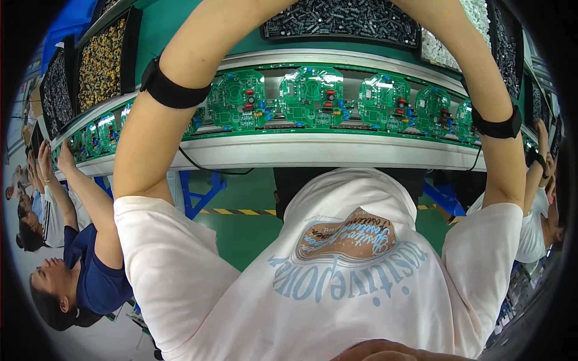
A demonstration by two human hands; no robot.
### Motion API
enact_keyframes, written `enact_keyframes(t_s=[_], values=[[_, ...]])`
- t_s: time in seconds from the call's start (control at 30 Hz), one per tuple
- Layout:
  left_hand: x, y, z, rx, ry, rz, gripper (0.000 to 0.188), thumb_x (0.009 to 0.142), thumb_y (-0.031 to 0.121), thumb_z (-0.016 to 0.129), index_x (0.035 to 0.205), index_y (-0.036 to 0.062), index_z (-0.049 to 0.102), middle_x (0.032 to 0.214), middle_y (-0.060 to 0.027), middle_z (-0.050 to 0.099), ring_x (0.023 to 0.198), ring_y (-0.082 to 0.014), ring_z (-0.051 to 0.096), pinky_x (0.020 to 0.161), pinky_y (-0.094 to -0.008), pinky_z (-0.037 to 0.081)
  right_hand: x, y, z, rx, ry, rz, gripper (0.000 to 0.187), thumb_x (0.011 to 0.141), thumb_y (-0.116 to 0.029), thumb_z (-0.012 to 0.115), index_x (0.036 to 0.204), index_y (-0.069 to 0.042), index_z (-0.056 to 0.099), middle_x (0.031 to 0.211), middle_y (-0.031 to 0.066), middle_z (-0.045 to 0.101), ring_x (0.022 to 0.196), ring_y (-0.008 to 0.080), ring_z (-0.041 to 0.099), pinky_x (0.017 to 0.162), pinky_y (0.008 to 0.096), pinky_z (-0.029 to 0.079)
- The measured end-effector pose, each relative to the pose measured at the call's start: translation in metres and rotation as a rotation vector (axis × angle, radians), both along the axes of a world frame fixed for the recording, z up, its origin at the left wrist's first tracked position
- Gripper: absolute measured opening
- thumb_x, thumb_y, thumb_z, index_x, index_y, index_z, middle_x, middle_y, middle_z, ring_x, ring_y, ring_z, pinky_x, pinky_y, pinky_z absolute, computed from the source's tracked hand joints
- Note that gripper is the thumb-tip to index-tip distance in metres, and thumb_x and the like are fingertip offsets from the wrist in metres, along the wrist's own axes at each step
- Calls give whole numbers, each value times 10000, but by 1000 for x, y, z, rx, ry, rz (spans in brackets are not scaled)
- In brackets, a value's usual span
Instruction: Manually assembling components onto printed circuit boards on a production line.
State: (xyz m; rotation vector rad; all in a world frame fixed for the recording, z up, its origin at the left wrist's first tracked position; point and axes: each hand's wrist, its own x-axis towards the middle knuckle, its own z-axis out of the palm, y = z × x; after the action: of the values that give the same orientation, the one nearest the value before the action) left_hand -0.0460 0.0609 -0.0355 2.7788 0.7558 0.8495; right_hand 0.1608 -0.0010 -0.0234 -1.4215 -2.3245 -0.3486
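Note:
Both of my arms reach up over a conveyor line and leave the picture at its top edge, so neither hand shows. A black band [173, 85] circles my left arm; another black band [497, 123] is on my right. Between the arms, green circuit boards [310, 90] stand in a row on the line, carrying red, blue and black parts. Beyond them lies a black tray [265, 30] heaped with small dark components [343, 19]. My right arm passes over a bin of white parts [442, 49]. What my hands hold or touch is out of view.
A pale rail [337, 150] runs along the line's near side, with a black cable [208, 170] hanging from it. Yellow-brown components [102, 60] fill a tray at the far left. Co-workers stand on both sides, the nearest in a dark blue shirt [99, 271].

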Motion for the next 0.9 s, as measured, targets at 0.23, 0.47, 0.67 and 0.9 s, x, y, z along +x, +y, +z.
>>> enact_keyframes(t_s=[0.23, 0.47, 0.67, 0.9], values=[[5, -6, 5, 31, -138, -71, 136, 867, 54, 701, 960, -31, 752, 897, -205, 731, 823, -362, 713, 783, -422, 567, 28, 21, -29, 46, 70, 72, 143, 913, -98, 658, 1023, -28, 717, 899, 148, 686, 854, 374, 672, 767, 454, 548], [-20, -45, 43, -320, -130, 24, 116, 909, 32, 704, 991, -41, 738, 811, -146, 729, 710, -245, 697, 687, -316, 547, 9, -5, 8, -14, 91, -12, 152, 944, -82, 645, 1064, -16, 712, 852, 137, 693, 811, 326, 685, 753, 405, 555], [-55, -69, 31, -556, -129, 104, 79, 911, 34, 724, 962, -27, 728, 808, -93, 696, 670, -195, 639, 649, -281, 509, 0, -69, 27, -624, 599, 2, 184, 986, -114, 661, 1127, -1, 693, 899, 102, 706, 793, 249, 677, 733, 351, 550], [-85, -87, 8, -746, -124, 101, 150, 966, 63, 716, 1093, -11, 749, 989, -38, 759, 859, -86, 695, 780, -218, 558, 21, -117, -19, -931, 1151, 60, 232, 1046, -97, 595, 1228, 8, 692, 1008, 80, 754, 946, 149, 725, 882, 294, 580]])
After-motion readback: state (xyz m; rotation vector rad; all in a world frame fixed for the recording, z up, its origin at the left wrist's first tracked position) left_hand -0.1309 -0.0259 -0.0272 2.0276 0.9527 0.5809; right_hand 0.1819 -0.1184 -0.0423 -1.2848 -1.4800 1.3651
